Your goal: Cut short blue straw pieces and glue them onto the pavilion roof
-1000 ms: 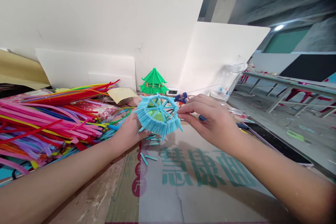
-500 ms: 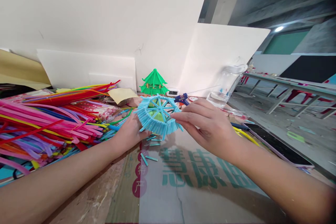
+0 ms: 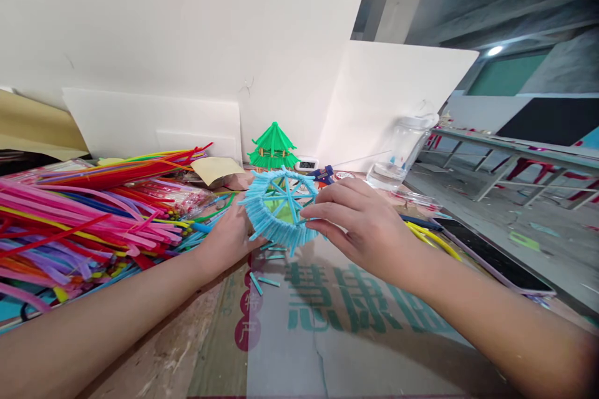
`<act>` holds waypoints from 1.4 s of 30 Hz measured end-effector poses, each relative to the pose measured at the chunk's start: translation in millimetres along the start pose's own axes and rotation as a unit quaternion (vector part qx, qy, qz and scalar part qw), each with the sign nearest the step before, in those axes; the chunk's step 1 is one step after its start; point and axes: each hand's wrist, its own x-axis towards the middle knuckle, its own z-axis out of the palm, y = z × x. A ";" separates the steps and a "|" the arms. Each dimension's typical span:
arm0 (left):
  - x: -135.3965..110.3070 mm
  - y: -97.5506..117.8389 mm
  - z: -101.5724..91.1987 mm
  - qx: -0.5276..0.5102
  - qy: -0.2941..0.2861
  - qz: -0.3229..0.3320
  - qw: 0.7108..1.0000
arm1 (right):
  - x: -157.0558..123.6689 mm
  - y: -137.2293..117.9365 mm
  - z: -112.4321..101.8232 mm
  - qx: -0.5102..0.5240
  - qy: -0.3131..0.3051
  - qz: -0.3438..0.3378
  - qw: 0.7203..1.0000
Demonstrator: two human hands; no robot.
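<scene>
A light-blue pipe-cleaner ring (image 3: 260,218) with crossing spokes and a fringed rim is held up over the table. My left hand (image 3: 230,224) grips its left side from behind, with most of its fingertips hidden by the fringe. At the right of the ring, the bent fingers of my right hand (image 3: 353,215) are closed at the rim and spokes; whether a small piece sits between the fingertips I cannot make out. Several short blue pipe-cleaner pieces (image 3: 268,282) lie below the ring. Behind it stands a green tiered pipe-cleaner roof (image 3: 274,144).
Piles of colourful pipe cleaners (image 3: 84,218) cover the left side. A blue glue gun (image 3: 322,174), a small digital display (image 3: 306,165) and a clear water bottle (image 3: 397,149) stand behind my hands. A phone (image 3: 496,255) lies at the right edge, near yellow-handled pliers (image 3: 430,240).
The blue ring has tilted, so its spoked face shows more openly toward me. My right fingers have shifted slightly down along its right side.
</scene>
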 end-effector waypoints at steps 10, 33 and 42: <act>0.3 -1.4 0.4 0.012 -0.010 -0.001 1.000 | -3.1 2.3 1.2 0.018 0.002 -0.001 1.000; 1.4 -6.7 5.9 -0.050 0.028 -0.016 0.998 | -4.7 13.5 6.8 0.046 0.033 0.063 0.996; 0.4 1.2 1.4 0.009 0.018 0.013 1.000 | -6.8 21.0 5.9 0.074 -0.007 0.036 0.997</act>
